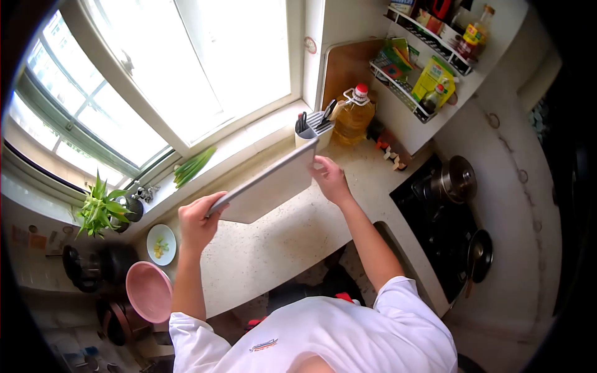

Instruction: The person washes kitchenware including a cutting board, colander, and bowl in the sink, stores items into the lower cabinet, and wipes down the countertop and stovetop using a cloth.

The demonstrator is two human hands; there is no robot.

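Observation:
A pale flat board with a grey rim, looking like a cutting board (270, 188), is held tilted above the counter (273, 261). My left hand (199, 222) is closed around its near left corner, the thumb along the rim. At the far right end, my right hand (331, 179) pinches the board's edge; some fingertips are hidden behind it. Just beyond the right hand stand a knife block (315, 126) with knives and scissors in it and a big oil bottle (354, 118) with a red cap.
Green onions (191, 168) and a potted plant (102, 205) sit on the windowsill. Left of me are a small plate (153, 239) with chopped bits and a pink bowl (148, 292). At right, a stove (429, 230) carries a lidded pot (457, 179) and a pan (485, 248).

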